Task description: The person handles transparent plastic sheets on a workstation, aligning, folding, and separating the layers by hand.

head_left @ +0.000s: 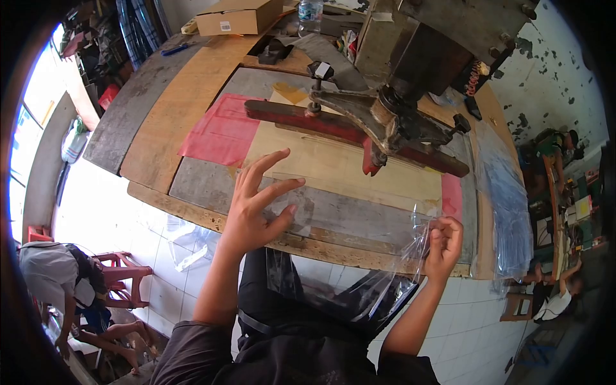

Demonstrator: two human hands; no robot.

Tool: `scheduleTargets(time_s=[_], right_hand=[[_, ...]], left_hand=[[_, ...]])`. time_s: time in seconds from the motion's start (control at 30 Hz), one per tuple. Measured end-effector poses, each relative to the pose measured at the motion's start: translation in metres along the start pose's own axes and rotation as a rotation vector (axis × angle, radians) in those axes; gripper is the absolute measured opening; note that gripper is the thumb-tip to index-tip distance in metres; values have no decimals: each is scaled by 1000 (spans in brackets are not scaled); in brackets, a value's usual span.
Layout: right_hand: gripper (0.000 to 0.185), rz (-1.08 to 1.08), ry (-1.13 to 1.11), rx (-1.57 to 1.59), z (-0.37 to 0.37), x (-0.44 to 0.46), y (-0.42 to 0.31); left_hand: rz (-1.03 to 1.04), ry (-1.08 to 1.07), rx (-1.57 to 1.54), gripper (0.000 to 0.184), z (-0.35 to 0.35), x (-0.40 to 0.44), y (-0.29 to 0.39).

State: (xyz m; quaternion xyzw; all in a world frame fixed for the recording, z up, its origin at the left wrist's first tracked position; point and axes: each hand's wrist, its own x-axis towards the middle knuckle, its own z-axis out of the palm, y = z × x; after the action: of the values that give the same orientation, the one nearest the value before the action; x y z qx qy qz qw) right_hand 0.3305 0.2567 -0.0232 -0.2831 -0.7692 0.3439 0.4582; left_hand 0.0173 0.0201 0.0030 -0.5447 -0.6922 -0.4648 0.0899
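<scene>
A clear plastic sheet (385,273) hangs over the front edge of the worktable, crumpled near its right end. My right hand (443,247) pinches that end between thumb and fingers. My left hand (253,208) is open above the table's front part, fingers spread, with nothing in its grip. Beyond both hands stands a machine with a long red bar (340,131) under a metal bracket (359,106). Beneath the bar lies a pale yellow sheet (282,151), with a pink sheet (221,131) at its left.
Stacked clear plastic (507,205) lies along the table's right side. At the back are a cardboard box (237,16) and a water bottle (310,16). A red stool (125,276) and a bent-over person (58,276) are at lower left. Other people are at far right.
</scene>
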Motion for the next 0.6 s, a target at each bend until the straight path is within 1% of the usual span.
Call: scheduleTargets(time_s=[0.23,0.4,0.6], right_hand=[[32,3,-9,25,0,0,-1],[32,-10,-13,10,-1,0,3],[32,4,-24,20,0,0,-1]], left_hand=[[53,-28,22,48,-1,0,-1],[25,-48,26,58,-3,3,3],[-15,-46,-18,65,1,0,-1]])
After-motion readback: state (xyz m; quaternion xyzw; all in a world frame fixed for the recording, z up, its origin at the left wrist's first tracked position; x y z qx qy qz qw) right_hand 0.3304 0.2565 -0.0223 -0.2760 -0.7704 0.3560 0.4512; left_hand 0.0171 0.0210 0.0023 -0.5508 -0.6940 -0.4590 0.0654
